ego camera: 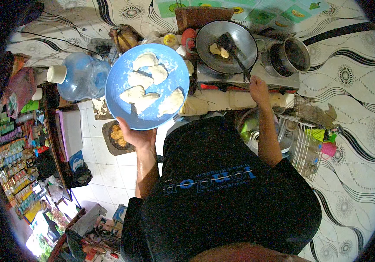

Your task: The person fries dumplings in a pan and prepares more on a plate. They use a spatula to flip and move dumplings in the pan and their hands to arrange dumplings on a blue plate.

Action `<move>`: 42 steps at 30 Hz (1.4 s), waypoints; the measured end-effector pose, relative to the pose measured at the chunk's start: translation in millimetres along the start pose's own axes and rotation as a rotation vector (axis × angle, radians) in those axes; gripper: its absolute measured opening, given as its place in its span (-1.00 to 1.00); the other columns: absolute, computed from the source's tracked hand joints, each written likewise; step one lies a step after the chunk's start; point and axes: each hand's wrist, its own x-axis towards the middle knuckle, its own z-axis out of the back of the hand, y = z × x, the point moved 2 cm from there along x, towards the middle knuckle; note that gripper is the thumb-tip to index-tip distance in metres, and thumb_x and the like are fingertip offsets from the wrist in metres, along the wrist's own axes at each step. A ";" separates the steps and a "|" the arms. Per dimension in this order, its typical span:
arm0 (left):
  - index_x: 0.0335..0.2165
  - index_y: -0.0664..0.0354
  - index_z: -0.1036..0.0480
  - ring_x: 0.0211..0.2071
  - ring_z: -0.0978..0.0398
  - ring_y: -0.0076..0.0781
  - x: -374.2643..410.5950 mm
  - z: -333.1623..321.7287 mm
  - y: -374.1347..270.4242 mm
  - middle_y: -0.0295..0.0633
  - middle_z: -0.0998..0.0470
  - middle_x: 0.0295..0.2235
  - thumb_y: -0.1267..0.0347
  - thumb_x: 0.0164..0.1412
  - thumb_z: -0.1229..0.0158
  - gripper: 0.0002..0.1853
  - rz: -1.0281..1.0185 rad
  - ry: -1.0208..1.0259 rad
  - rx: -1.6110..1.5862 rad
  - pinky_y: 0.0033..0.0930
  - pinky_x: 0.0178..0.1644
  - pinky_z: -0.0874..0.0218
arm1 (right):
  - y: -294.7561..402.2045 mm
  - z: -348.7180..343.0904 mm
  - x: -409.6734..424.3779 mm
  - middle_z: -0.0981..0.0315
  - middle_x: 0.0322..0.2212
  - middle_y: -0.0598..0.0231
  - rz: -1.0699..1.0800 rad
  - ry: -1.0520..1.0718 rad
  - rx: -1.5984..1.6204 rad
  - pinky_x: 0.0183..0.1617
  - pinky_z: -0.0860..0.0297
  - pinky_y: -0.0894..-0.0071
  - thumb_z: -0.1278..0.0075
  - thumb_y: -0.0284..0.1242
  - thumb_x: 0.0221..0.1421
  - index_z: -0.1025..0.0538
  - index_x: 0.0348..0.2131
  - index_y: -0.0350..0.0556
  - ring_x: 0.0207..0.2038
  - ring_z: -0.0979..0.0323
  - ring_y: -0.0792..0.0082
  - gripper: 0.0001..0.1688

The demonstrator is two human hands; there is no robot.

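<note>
My left hand (138, 132) grips the lower rim of a round blue plastic plate (115, 111). Several pale, floured dough pieces (140, 80), folded in shape, lie on it, with loose flour between them. My right hand (258, 88) is closed on the handle of a dark spatula (239, 62). The spatula's blade is inside a wok (207, 62) on the stove, touching or just over pale yellow dough pieces (216, 49) there. Whether the blade bears any of them I cannot tell.
Beside the wok, metal pots (295, 54) stand on the gas stove (220, 78). A large blue water bottle (84, 76) lies left of the plate. Browned food (118, 135) is in a dark container lower down. A white wire rack (300, 144) is at the right, near my forearm.
</note>
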 end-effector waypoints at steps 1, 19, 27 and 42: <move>0.10 0.20 -0.02 0.05 -0.18 -0.04 0.2 1.1 0.0 -0.06 -0.16 0.06 -0.10 0.10 0.13 -0.23 0.003 -0.012 0.001 0.01 0.07 -0.07 | 6.3 4.1 -1.1 -0.39 -0.52 -0.12 0.022 -0.055 -0.043 -0.30 -0.21 -0.01 0.30 -0.28 0.15 -0.41 -0.40 -0.26 -0.41 -0.37 -0.12 -0.60; 0.08 0.19 -0.07 0.02 -0.22 -0.05 5.1 15.2 0.4 -0.07 -0.22 0.02 -0.10 0.11 0.14 -0.26 -0.018 -0.042 0.011 -0.02 0.04 -0.12 | -12.1 -8.0 8.4 -0.45 -0.53 -0.02 -0.022 -0.153 -0.402 -0.35 -0.34 -0.02 0.23 -0.38 0.08 -0.44 -0.39 -0.17 -0.45 -0.41 -0.08 -0.74; 0.08 0.21 -0.07 0.01 -0.22 -0.04 4.1 15.7 0.7 -0.06 -0.23 0.01 -0.09 0.12 0.16 -0.28 -0.054 -0.030 0.025 -0.02 0.04 -0.11 | -11.6 -4.7 -0.5 -0.42 -0.48 -0.13 0.014 -0.044 -0.286 -0.28 -0.28 -0.08 0.28 -0.35 0.13 -0.43 -0.35 -0.24 -0.38 -0.37 -0.19 -0.67; 0.08 0.19 -0.08 0.01 -0.23 -0.05 1.8 15.7 -2.4 -0.06 -0.22 0.02 -0.08 0.13 0.16 -0.29 0.003 -0.026 -0.002 -0.01 0.06 -0.09 | -7.5 -10.4 0.2 -0.40 -0.47 -0.15 0.081 -0.077 -0.272 -0.26 -0.23 -0.10 0.32 -0.35 0.15 -0.41 -0.30 -0.26 -0.38 -0.35 -0.20 -0.65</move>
